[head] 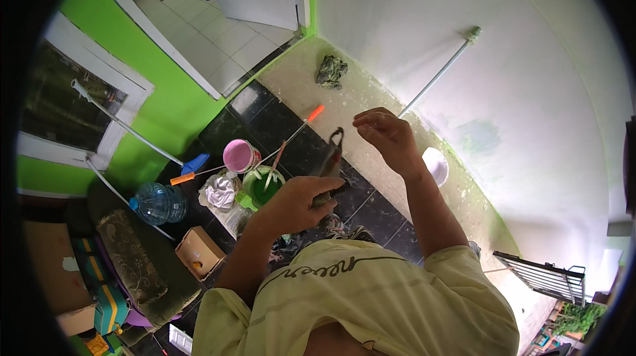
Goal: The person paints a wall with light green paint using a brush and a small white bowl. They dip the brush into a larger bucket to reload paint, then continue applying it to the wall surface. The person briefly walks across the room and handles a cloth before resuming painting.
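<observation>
My left hand is closed around a dark, blurred object, with its thumb and fingers wrapped over the near part. A narrow loop shows at the far end of that object; its exact kind is unclear. My right hand is raised beyond it to the right, apart from the loop. Its fingers are loosely bent, and nothing shows between them. Below and left of my hands, a tub of green paint holds a stick. A pink-lined bucket stands beside the tub.
Paint rollers with orange handles lie near the buckets. A white bucket stands by the wall, where a long pole leans. At left are a blue water jug, a blue broom, a cardboard box and a sofa.
</observation>
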Tool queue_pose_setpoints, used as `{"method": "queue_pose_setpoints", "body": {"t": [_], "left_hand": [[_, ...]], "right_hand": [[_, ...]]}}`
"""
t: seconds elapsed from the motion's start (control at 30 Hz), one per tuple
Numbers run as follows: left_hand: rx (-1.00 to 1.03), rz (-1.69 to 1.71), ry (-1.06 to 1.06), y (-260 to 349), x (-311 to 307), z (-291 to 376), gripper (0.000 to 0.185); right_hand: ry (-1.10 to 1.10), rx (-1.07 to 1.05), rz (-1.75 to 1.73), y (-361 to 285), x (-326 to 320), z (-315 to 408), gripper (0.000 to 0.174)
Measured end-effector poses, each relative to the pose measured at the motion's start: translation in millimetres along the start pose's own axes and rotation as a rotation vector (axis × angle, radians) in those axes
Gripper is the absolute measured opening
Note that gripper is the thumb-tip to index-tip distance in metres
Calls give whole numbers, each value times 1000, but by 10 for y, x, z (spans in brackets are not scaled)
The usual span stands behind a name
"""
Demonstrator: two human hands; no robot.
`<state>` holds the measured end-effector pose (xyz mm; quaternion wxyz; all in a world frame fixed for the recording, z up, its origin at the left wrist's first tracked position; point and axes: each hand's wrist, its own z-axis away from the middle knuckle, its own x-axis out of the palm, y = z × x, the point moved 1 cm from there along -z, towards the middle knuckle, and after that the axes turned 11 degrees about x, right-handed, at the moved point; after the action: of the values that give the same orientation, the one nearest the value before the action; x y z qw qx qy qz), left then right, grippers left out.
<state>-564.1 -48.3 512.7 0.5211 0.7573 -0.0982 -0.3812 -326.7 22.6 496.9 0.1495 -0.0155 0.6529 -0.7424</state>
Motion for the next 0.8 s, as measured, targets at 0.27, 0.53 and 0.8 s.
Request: {"method": "queue_pose_setpoints", "body": {"t": [0.27, 0.53, 0.8], "left_hand": [[21, 1, -8, 129, -26, -90, 43], [166, 176, -63, 60, 212, -125, 33], [238, 138, -96, -20, 649, -408, 16]], "right_hand": [[-454, 306, -94, 328, 346, 140, 23], [-619, 133, 533, 577, 417, 326, 19], [-781, 112, 572, 984, 824, 530, 17]]}}
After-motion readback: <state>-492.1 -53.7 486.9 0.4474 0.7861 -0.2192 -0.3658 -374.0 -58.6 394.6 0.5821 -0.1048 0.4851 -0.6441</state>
